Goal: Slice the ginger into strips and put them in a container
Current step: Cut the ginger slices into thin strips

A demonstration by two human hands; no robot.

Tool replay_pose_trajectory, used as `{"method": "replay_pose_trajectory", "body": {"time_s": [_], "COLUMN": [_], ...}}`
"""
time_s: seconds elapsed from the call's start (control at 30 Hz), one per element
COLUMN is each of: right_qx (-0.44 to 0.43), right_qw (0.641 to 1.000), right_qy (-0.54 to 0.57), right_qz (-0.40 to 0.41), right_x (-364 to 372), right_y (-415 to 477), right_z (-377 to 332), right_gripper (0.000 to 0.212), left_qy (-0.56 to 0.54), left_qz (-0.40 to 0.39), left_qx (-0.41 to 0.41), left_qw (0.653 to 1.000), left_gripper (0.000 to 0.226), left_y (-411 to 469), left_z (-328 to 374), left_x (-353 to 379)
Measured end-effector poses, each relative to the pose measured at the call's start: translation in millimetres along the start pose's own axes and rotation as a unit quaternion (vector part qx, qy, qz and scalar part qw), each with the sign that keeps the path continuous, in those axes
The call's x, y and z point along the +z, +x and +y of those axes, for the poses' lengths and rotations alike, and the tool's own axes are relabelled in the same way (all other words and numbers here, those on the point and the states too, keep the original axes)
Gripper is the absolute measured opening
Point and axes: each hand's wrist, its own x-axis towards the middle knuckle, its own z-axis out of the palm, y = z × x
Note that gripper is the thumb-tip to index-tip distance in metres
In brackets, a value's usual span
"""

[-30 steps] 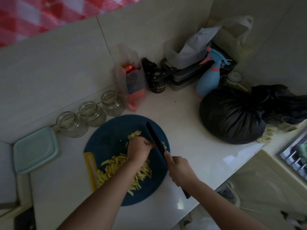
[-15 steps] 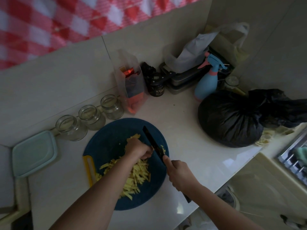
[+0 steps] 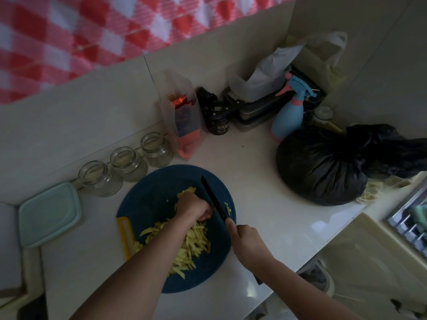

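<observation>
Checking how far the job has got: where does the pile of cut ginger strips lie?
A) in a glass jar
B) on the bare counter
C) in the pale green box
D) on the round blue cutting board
D: the ginger strips lie heaped on the cutting board, where the left hand holds the uncut ginger and the right hand grips the knife.

3 jars (image 3: 129, 162) behind board (image 3: 147, 199) — lid (image 3: 49, 214) left.
</observation>
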Motion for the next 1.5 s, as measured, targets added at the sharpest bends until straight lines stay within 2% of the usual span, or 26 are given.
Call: {"method": "replay_pose_trajectory", "body": {"time_s": [0.1,0.43,0.57,0.67,0.73,0.87,1.0,1.07,1.2,1.33,1.43,1.5], "right_qx": [0.002,0.021,0.022,0.015,0.025,0.076,0.060,0.058,0.061,0.066,0.066,0.067], "right_qw": [1.000,1.000,0.998,0.999,1.000,0.987,0.980,0.981,0.982,0.980,0.981,0.982], "right_qy": [-0.003,-0.022,-0.036,-0.035,-0.012,0.133,0.188,0.182,0.180,0.186,0.181,0.175], "right_qz": [-0.002,0.003,0.036,0.036,0.012,-0.051,-0.037,-0.030,-0.020,0.010,0.018,0.010], "right_x": [-0.4,8.7,19.5,17.4,9.9,-18.4,-47.5,-55.3,-58.3,-57.4,-57.7,-55.6], "right_y": [0.9,7.4,23.7,38.6,37.8,19.0,12.5,13.1,12.8,9.8,8.4,7.7], "right_z": [-2.7,-5.7,-19.2,-33.5,-32.2,-20.3,-16.1,-16.8,-14.5,-8.7,-5.0,-5.0], "right_gripper": [0.057,0.057,0.059,0.060,0.058,0.051,0.050,0.050,0.051,0.052,0.052,0.052], "left_qy": [0.007,0.061,0.096,0.121,0.133,0.153,0.187,0.192,0.273,0.445,0.469,0.426], "left_qz": [0.006,0.035,0.058,0.075,0.075,0.089,0.175,0.183,0.087,0.047,-0.009,-0.013], "left_qx": [0.015,0.051,0.057,0.074,0.089,0.138,0.269,0.330,0.421,0.458,0.488,0.532], "left_qw": [1.000,0.996,0.992,0.987,0.984,0.975,0.929,0.906,0.861,0.768,0.736,0.732], "left_gripper": [0.008,0.009,0.022,0.021,0.019,0.019,0.022,0.028,0.047,0.047,0.053,0.046], "left_y": [-1.7,3.3,0.4,-3.5,-5.0,-7.3,-13.1,-12.9,-13.5,-11.6,-10.7,-13.2], "left_z": [0.5,-3.8,-5.2,-6.0,-6.8,-13.6,-20.0,-20.7,-20.6,-35.8,-54.6,-70.7], "left_x": [0.4,1.1,3.9,4.9,4.6,-2.7,-4.4,4.3,31.6,39.7,24.2,8.3]}}
